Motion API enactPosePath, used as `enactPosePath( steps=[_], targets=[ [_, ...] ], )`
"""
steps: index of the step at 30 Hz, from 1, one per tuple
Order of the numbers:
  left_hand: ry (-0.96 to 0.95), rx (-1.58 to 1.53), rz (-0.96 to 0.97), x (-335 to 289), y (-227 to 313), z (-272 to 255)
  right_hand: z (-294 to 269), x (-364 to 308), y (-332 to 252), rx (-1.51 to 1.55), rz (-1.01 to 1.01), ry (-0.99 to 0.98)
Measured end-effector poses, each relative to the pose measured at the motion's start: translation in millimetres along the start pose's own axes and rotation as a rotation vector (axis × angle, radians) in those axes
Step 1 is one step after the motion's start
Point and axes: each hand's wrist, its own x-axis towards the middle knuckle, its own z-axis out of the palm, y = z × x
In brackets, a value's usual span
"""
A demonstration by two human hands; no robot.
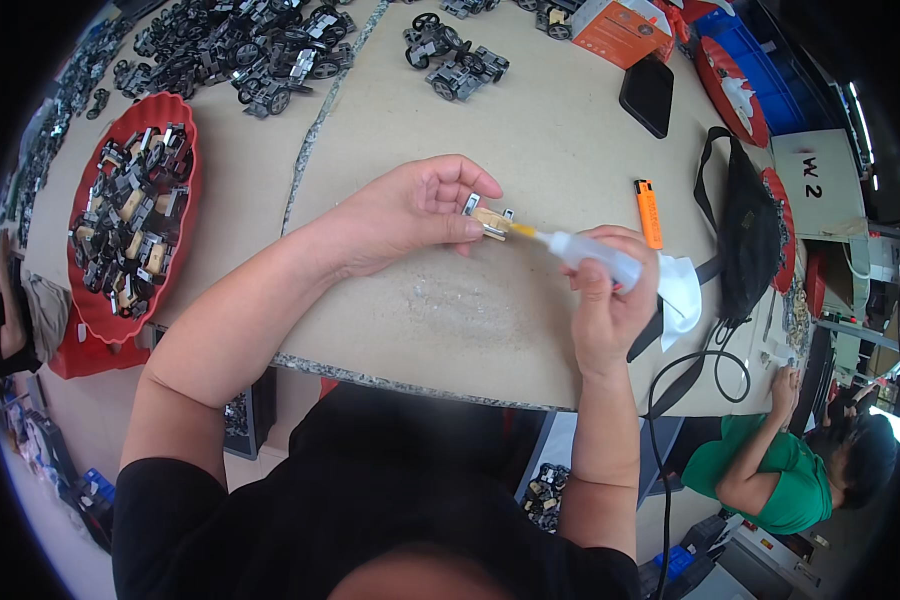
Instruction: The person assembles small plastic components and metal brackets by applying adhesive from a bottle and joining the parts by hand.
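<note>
Between the thumb and fingers of my left hand point(432, 205) is a small tan and silver toy car part point(489, 222), held just above the table. My right hand point(615, 300) is wrapped round a translucent white squeeze bottle point(592, 258). The bottle lies tilted with its yellowish nozzle point(523, 232) pointing left, its tip at the part. Whether the tip touches the part I cannot tell. Similar tan, black and silver parts fill a scalloped red tray point(187, 215) to the left.
Black and grey wheeled chassis point(260, 55) are heaped at the far left, with several more point(457, 65) at the far middle. An orange lighter point(649, 213), a black phone point(647, 96), a black bag point(748, 230) and a looped cable point(705, 354) lie right. A person in green point(770, 475) sits at the right.
</note>
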Motion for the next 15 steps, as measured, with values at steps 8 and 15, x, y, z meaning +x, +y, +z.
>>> enactPosePath(
  steps=[8,15],
  targets=[
    [0.021,-0.052,0.000,0,1,-1,-5,9,1,0.569,0.376,0.285],
    [0.046,-0.040,-0.008,1,1,-1,2,2,-6,0.233,0.227,0.075]
  ],
)
